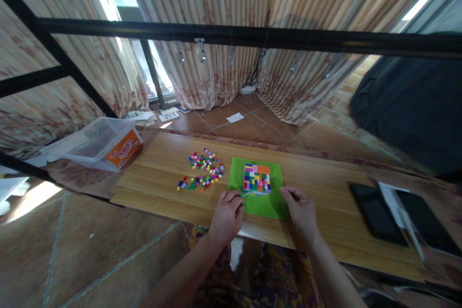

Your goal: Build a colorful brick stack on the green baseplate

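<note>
A green baseplate point(270, 172) lies on a wooden board point(325, 187), with a square block of many-coloured small bricks point(256, 178) built on its middle. My left hand point(226, 216) rests at the plate's near left corner, fingers curled and touching its edge. My right hand point(302, 211) sits at the near right corner, fingers curled with the tips pinched together close to the plate's right edge; what they hold, if anything, is too small to see. A scatter of loose coloured bricks point(204, 169) lies on the board to the left of the plate.
A clear plastic tub point(97, 143) with an orange label stands off the board's far left end. Two dark tablets or phones point(375, 211) and a white sheet lie at the right. A black metal bar point(231, 34) crosses above. Curtains and tiled floor are behind.
</note>
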Available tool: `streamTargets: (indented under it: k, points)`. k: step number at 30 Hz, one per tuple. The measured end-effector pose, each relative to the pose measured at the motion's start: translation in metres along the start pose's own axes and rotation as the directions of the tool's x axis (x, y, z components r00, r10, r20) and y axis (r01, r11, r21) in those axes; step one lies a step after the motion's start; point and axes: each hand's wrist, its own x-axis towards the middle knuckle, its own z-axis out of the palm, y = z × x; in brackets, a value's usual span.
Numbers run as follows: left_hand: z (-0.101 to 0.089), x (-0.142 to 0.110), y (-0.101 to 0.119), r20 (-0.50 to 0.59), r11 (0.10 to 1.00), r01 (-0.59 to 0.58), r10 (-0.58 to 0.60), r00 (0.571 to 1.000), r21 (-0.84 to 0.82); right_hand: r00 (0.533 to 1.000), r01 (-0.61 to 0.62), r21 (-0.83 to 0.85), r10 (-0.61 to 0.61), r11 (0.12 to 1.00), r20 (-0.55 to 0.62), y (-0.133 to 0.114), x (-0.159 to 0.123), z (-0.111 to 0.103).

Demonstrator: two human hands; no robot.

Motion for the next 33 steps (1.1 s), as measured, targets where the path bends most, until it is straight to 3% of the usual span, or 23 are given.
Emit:
streamTargets:
  k: [6,9,11,13,16,24,28,31,33]
  points:
    - [-0.002,-0.010,0.000,-0.018,1.000,0.015,-0.014,1.000,0.010,0.951,0.308,-0.328,-0.280,0.893,0.130,0.007,-0.032,0.004]
    - [-0.019,-0.021,-0.007,-0.133,0.993,0.102,-0.093,0.987,0.066,0.916,0.401,-0.365,-0.377,0.840,0.139,0.013,-0.033,0.009]
    - [-0.036,-0.026,-0.017,-0.255,0.966,0.219,-0.179,0.950,0.138,0.905,0.424,-0.376,-0.399,0.824,0.147,0.016,-0.031,0.010]
    - [-0.052,-0.025,-0.029,-0.333,0.922,0.328,-0.249,0.909,0.207,0.900,0.435,-0.385,-0.406,0.814,0.157,0.018,-0.029,0.009]
    - [-0.064,-0.018,-0.044,-0.337,0.855,0.425,-0.322,0.885,0.297,0.899,0.437,-0.398,-0.410,0.806,0.156,0.018,-0.028,0.008]
    - [-0.059,0.000,-0.045,-0.298,0.777,0.480,-0.384,0.874,0.408,0.903,0.429,-0.401,-0.393,0.810,0.172,0.018,-0.027,0.009]
    - [-0.064,-0.006,-0.033,-0.291,0.823,0.475,-0.393,0.872,0.312,0.927,0.373,-0.358,-0.360,0.856,0.105,0.014,-0.030,0.005]
    - [-0.065,-0.019,-0.014,-0.229,0.879,0.460,-0.425,0.876,0.126,0.943,0.328,-0.252,-0.329,0.910,0.038,-0.001,-0.051,0.010]
    - [-0.063,-0.031,0.002,-0.161,0.899,0.437,-0.435,0.886,-0.024,0.956,0.284,-0.099,-0.274,0.954,0.103,-0.019,-0.074,0.023]
